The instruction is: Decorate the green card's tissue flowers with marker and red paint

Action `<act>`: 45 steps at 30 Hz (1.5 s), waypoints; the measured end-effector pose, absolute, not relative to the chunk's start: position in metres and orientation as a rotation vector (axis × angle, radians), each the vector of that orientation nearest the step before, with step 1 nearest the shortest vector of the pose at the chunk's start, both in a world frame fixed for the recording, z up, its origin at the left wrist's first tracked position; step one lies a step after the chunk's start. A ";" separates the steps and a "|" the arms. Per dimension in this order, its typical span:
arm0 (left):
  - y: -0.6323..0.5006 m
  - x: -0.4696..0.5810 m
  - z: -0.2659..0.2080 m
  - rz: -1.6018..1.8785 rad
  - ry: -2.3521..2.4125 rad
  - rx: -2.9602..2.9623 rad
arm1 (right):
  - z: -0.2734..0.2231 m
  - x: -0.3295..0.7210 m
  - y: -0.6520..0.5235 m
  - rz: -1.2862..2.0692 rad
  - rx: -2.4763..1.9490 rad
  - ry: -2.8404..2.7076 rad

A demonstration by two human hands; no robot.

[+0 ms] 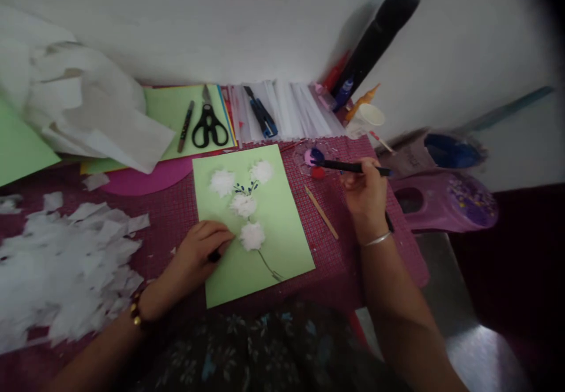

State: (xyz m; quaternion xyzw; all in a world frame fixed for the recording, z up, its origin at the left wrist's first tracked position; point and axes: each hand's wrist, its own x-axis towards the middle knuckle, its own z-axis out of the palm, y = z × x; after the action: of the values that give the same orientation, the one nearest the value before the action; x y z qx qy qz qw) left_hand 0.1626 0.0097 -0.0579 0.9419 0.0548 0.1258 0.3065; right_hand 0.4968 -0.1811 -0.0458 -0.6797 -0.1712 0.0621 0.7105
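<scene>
My right hand point(367, 198) grips a slim black pen-like tool point(348, 166) between thumb and fingers. Its tip is over dark blue paint in a small clear palette point(300, 165), beside pink and red paint. A light green sheet point(282, 239) lies in front of me, bearing several white paper flowers point(252, 236), a drawn stem point(267, 262) and small dark blue dabs point(246, 189) on fine stalks. My left hand point(200, 251) rests on the sheet's left edge, fingers bent together, a small black thing point(214, 255) showing under them; its kind is unclear.
A wooden stick point(321, 212) lies right of the sheet. Torn white paper point(75, 262) is heaped at left. Behind are scissors point(209, 124), a marker point(186, 126), a utility knife point(260, 112) and white strips point(293, 109). Paint bottles point(344, 92) and a paper cup point(369, 115) stand back right.
</scene>
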 end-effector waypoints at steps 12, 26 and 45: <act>0.001 0.162 -0.052 0.298 0.141 2.613 | -0.025 0.436 -0.171 0.524 -1.487 -0.549; -0.054 0.153 -0.040 0.086 -0.173 2.781 | -0.042 0.403 -0.163 0.572 -1.426 -0.787; -0.063 0.148 -0.058 0.201 -0.015 2.692 | -0.039 0.389 -0.165 0.428 -1.620 -0.978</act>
State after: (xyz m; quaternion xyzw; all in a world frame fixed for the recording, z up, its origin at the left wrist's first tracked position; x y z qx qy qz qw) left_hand 0.1483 -0.0634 -0.0584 0.9730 -0.0052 0.0727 0.2191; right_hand 0.3895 -0.1652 -0.0387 -0.6889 -0.4157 0.1821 0.5652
